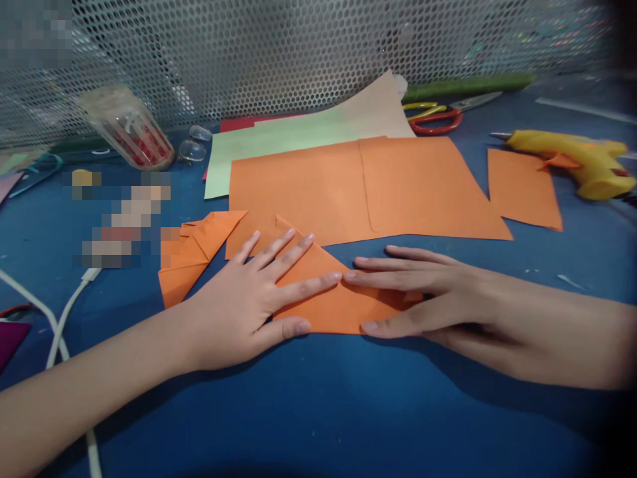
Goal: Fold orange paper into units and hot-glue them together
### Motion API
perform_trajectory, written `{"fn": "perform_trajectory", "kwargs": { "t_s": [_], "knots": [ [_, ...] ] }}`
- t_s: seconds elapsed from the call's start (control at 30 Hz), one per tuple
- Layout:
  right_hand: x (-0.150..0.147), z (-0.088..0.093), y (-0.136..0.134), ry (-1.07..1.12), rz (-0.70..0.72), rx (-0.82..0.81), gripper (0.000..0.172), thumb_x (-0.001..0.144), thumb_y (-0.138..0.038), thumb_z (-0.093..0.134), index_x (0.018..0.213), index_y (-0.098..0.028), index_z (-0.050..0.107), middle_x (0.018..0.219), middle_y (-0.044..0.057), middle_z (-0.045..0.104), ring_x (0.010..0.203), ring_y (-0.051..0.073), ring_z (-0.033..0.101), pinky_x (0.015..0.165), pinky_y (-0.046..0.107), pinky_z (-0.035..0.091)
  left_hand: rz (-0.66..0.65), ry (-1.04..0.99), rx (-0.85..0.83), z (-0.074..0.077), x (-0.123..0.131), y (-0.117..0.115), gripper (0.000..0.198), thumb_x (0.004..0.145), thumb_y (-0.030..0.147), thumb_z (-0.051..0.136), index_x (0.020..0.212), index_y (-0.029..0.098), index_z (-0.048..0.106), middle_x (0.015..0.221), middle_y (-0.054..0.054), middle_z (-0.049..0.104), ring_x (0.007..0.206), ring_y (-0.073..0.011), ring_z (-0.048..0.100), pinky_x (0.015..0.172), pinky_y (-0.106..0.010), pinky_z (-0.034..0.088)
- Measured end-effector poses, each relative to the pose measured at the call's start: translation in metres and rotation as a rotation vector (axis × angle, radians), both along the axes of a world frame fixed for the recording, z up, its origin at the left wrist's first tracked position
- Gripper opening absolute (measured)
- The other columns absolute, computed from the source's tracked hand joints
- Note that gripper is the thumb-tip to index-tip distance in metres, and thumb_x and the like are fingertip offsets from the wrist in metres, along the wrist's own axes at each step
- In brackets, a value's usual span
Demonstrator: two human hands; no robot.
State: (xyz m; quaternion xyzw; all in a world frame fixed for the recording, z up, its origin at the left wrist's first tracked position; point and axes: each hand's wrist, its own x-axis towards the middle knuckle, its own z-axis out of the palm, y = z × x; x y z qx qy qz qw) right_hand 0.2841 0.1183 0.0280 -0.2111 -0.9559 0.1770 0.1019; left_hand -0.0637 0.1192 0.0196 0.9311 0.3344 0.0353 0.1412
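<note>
A folded orange paper piece (334,302) lies flat on the blue table (318,411). My left hand (249,299) rests on its left part, fingers spread and stretched out flat. My right hand (418,292) comes in from the right, fingers extended and pressed flat on the paper's right part. The two index fingertips almost meet near the middle of the piece. Neither hand grips anything.
Another folded orange piece (192,255) lies left of my hand. Large orange sheets (358,189), a pale green sheet (279,143) and an orange offcut (525,189) lie behind. Red-handled scissors (438,116), a yellow glue gun (582,162), a tipped plastic jar (127,133), a white cable (64,318) and a mesh wall (298,46) surround.
</note>
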Motion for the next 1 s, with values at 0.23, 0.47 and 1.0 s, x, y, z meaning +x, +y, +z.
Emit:
{"fn": "perform_trajectory", "kwargs": {
  "t_s": [0.23,0.47,1.0],
  "knots": [
    [0.011,0.003,0.012,0.003,-0.036,-0.207,0.038,0.122,-0.052,0.046,0.150,-0.066,0.067,0.178,-0.013,0.041,0.166,0.029,0.039,0.132,0.064,0.041,0.025,0.037,0.069,0.009,0.004,-0.007,0.065,0.122,0.073,0.016,0.177,0.051,0.042,0.192,-0.001,0.017,0.178,-0.0361,0.019,0.142,-0.066,0.015],
    [0.009,0.003,0.014,0.056,-0.120,-0.447,0.031,0.115,-0.065,0.054,0.140,-0.069,0.073,0.175,-0.012,0.050,0.169,0.034,0.038,0.136,0.073,0.027,0.026,0.048,0.067,0.010,0.005,-0.007,0.064,0.122,0.071,0.015,0.176,0.052,0.042,0.192,-0.001,0.019,0.178,-0.0353,0.020,0.142,-0.067,0.017],
    [0.010,0.009,0.018,-0.024,-0.123,-0.523,0.034,0.113,-0.066,0.054,0.140,-0.066,0.076,0.177,-0.012,0.049,0.172,0.036,0.031,0.137,0.076,0.021,0.041,0.055,0.075,0.009,0.005,-0.008,0.063,0.123,0.068,0.012,0.176,0.052,0.043,0.191,0.003,0.019,0.178,-0.0330,0.019,0.142,-0.066,0.018]
  ]
}}
